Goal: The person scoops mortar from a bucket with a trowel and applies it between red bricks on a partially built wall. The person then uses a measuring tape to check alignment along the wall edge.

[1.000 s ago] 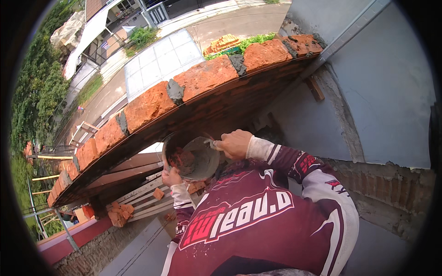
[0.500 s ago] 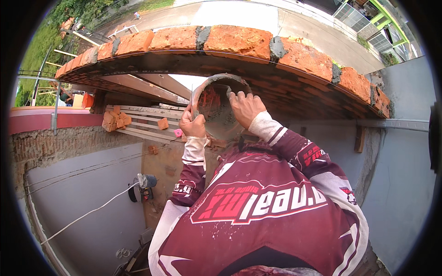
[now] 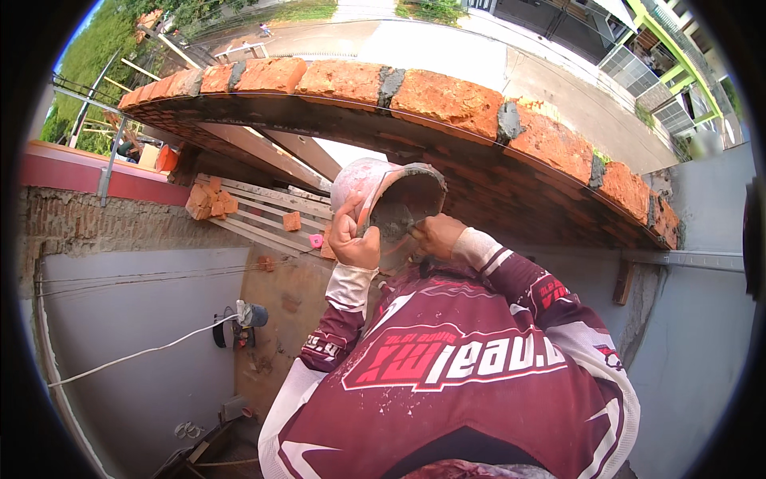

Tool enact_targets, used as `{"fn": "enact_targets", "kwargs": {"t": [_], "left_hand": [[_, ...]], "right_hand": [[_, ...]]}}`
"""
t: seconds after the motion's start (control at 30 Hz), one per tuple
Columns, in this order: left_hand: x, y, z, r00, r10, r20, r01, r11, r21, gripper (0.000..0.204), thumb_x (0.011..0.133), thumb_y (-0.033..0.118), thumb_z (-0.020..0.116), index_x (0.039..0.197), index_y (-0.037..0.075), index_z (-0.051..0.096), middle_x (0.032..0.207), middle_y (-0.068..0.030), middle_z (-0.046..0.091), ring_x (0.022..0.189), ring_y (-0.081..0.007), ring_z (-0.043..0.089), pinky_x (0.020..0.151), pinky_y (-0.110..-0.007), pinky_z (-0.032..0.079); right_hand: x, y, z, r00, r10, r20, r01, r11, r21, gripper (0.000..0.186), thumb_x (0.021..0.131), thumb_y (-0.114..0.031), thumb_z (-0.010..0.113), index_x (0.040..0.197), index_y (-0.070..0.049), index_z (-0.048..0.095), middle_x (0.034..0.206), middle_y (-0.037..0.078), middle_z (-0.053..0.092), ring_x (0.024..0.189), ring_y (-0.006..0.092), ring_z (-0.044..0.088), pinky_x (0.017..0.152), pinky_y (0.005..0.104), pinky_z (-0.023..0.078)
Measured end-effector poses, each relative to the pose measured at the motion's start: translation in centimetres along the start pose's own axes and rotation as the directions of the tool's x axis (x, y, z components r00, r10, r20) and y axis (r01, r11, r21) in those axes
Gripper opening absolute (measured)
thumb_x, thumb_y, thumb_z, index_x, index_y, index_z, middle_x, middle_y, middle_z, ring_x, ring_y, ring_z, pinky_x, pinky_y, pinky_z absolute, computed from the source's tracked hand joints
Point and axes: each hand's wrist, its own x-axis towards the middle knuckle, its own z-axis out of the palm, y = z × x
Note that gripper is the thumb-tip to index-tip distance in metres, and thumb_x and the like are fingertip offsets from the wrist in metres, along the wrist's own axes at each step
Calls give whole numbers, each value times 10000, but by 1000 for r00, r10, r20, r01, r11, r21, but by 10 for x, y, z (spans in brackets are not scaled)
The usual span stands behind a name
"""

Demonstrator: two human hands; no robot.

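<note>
A pale, stained bucket (image 3: 359, 182) with grey mortar (image 3: 391, 219) inside is tilted in front of me, just below the curved brick course (image 3: 443, 102). My left hand (image 3: 351, 238) is closed on the bucket's left side. My right hand (image 3: 437, 234) is closed at the right of its opening on what appears to be a trowel, mostly hidden. The bricks have lumps of grey mortar (image 3: 508, 120) between them and a thin line strung along their near edge.
Wooden slats (image 3: 263, 223) with broken bricks (image 3: 209, 199) lie lower left. A cord (image 3: 144, 355) crosses the left wall, beside a hanging bucket (image 3: 254, 314). A metal channel (image 3: 694, 258) runs along the right wall. Beyond the bricks lies a street; a person (image 3: 128, 148) shows far left.
My view has swung round. The bucket has tipped, its mouth now turned to the right. My right hand has moved down along the opening; my left still grips the side.
</note>
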Motion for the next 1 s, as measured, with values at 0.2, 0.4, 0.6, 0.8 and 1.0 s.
{"fn": "enact_targets", "kwargs": {"t": [0.2,0.4,0.6,0.8,1.0], "left_hand": [[10,-4,-18,986,-97,-139,104,994,41,140,664,-101,542,742,-18,461,1239,-174,655,768,-63,499,720,-209,436],[15,-2,-28,975,50,-218,-11,984,178,240,664,-97,540,688,29,337,1234,-170,662,877,-105,562,766,-230,454],[11,-4,-30,960,72,-269,-53,996,76,291,653,-103,534,677,43,283,1234,-165,663,911,-111,568,781,-233,446],[2,-7,-51,956,-96,-279,112,993,42,158,656,-98,534,713,-1,423,1212,-133,681,629,-37,360,553,-211,334],[8,-17,-43,923,55,-382,-30,997,70,138,662,-100,545,724,-11,460,1228,-126,672,654,-78,478,561,-217,371]], "right_hand": [[-3,-7,-3,902,-354,-248,352,934,-55,272,927,-245,519,1095,-91,669,908,181,700,788,388,683,669,487,541],[-16,-14,-46,920,-119,-374,-50,909,-413,344,908,-239,546,1220,-95,545,849,196,672,719,361,690,597,467,547],[3,-28,-22,990,-33,140,-21,928,372,346,931,-308,558,1018,9,667,912,244,696,824,400,689,704,468,534],[20,-45,-14,915,-359,-182,347,933,-95,305,925,-249,556,1118,-31,645,884,183,681,861,290,697,659,416,532],[25,-52,-29,865,-290,-410,5,821,-571,431,922,-190,489,1334,-65,499,950,163,661,865,312,695,675,415,546]]}}
